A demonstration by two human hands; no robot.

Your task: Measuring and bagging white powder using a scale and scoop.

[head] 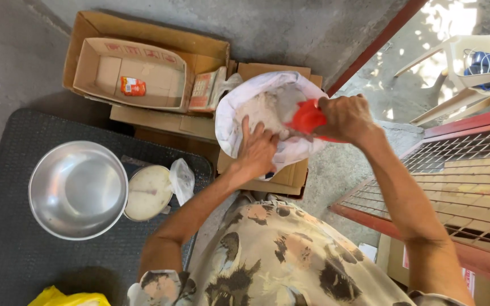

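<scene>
Patterned cloth of the person's shirt (273,255) fills the bottom of the view, closest to the camera, and both bare forearms go out from it toward a white sack (239,107). This sack stands open on flattened cardboard (279,178) on the concrete floor, and pale powder (265,107) is inside it. At the near rim of the sack lies the left hand (256,148), the fingers stretched and a little spread, pressing on the white material. Over the mouth of the sack the right hand (344,116) is closed around a red scoop (307,118), whose front end is just above the powder.

On the left side a dark mat (12,238) covers the floor. An empty steel bowl (77,190) sits on it, and just beside the bowl is a round container with a pale content (148,192), with a crumpled clear plastic bag (182,178) touching its right edge. Behind them stand open cardboard boxes (137,71); one holds a small orange packet (132,86). To the right are a red metal grate (460,181) and, farther away, a white plastic chair (477,68). Something yellow (69,297) shows in the bottom left corner.
</scene>
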